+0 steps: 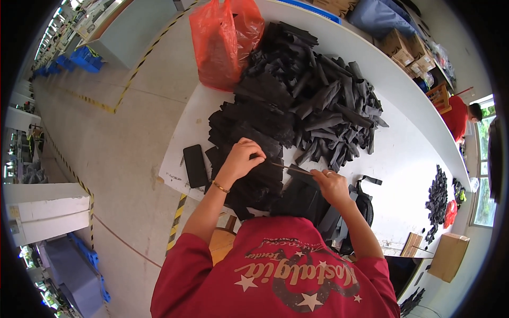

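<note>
The left hand [248, 156], fingertips pinched together, and the right hand [332, 186], fingers curled in, grip a thin brownish strand [290, 168] stretched between them; both its ends vanish inside the fingers, and I can't make out what it's made of. It hangs over the near part of a loose stack of flat black fabric-like pieces [254, 124], whose lower layers are buried. The dark red short-sleeved shirt [297, 265] covers the near side of the table, and the right forearm partly hides a black strapped bag [365, 205]. Up top, the translucent red plastic bag [214, 47] is cut off by the rim of the view, its contents hard to tell.

A flat black phone-like slab [195, 166] lies left of the left forearm, close to the left edge of the white tabletop [400, 146]. A tangled heap of black strips [339, 103] crowds the space beyond the right hand. Farther right, the bare white top gives clear room, while grey floor [151, 100] opens past the left edge.
</note>
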A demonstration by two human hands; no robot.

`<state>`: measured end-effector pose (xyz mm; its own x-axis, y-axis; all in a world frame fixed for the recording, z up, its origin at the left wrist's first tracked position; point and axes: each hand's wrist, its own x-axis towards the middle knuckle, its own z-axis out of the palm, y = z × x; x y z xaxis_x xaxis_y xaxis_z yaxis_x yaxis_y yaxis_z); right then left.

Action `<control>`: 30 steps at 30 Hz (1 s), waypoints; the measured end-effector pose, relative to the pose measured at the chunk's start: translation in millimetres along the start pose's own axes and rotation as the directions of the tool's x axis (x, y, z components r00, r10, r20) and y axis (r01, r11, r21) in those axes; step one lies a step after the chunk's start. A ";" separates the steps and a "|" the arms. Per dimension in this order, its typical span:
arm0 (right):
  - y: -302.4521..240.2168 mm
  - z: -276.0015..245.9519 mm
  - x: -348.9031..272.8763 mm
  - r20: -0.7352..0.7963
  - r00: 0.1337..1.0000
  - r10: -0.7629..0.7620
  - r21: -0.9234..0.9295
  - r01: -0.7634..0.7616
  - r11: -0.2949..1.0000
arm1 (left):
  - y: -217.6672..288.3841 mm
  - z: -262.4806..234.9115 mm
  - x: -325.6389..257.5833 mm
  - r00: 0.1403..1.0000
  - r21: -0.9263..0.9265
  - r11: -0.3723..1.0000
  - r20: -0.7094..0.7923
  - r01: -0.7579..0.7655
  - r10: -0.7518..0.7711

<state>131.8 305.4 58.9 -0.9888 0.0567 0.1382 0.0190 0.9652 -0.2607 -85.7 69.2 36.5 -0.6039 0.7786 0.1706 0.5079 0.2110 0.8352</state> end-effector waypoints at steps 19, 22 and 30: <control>-6.1 -68.4 -20.7 0.052 0.972 0.228 0.204 -0.234 0.951 | 18.1 -17.8 2.2 0.999 -0.047 0.999 -0.035 -0.004 0.002; -6.0 -59.0 -21.8 0.056 0.984 0.168 0.144 -0.175 0.974 | 19.6 -13.1 5.4 1.000 -0.060 0.998 -0.009 -0.007 0.006; -45.7 12.7 27.3 -0.008 0.996 0.092 0.437 -0.079 0.896 | 61.1 38.0 6.4 0.968 -0.004 0.969 0.037 -0.247 0.247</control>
<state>102.0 259.5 62.5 -0.9815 0.1479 0.1216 0.0307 0.7485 -0.6624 -35.2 109.6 68.7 -0.4364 0.8279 0.3524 0.6388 0.0092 0.7693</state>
